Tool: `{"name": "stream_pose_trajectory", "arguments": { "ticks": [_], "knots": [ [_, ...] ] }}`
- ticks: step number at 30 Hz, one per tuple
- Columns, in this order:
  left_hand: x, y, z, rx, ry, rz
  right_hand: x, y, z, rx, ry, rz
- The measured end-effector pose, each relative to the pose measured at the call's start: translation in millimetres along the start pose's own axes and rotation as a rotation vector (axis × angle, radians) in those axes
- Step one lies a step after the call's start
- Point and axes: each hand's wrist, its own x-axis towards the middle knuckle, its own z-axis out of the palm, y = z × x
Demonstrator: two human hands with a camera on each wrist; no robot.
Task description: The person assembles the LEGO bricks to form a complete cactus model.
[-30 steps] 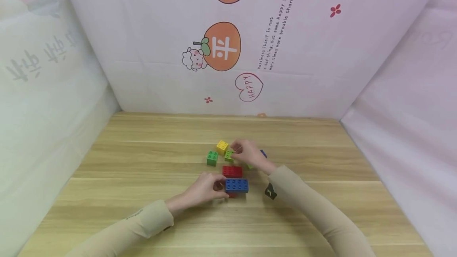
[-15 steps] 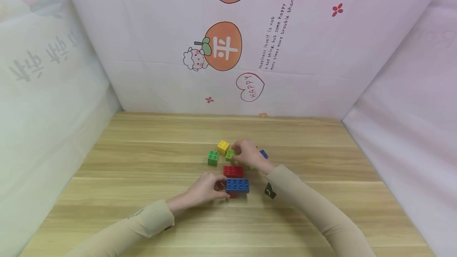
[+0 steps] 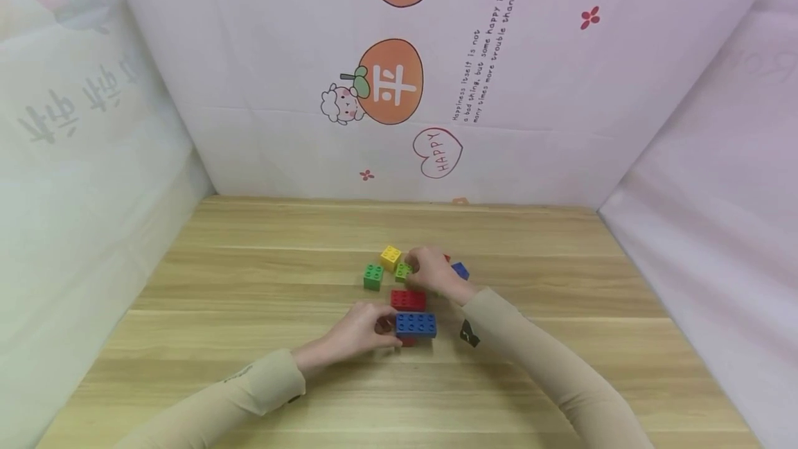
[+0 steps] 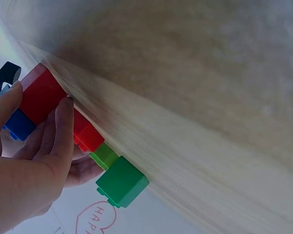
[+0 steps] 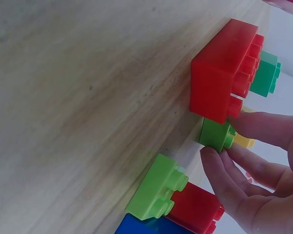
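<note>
Slightly lowered is the right hand (image 3: 432,271), its likely light, rigid lime brick (image 5: 215,133) pinched side-on, the stack (image 3: 415,325) gripped by the left hand (image 3: 360,328).

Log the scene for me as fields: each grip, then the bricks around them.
left grip: holds red rectangular plastic brick, blue eight-stud plastic brick on top
right grip: at small lime-green plastic brick, contact unclear
beyond blue brick: another red plastic brick
left of right grip: yellow four-stud plastic brick, green four-stud plastic brick
surface: wood-grain tabletop
</note>
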Motion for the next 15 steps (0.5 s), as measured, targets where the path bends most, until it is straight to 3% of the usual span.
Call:
{"name": "stream_pose_trajectory", "arguments": {
  "ticks": [15],
  "knots": [
    [0.5, 0.7, 0.8, -0.025, -0.002, -0.002, -7.5, 1.0, -6.5, 0.0, 0.015, -0.019]
  ]
}}
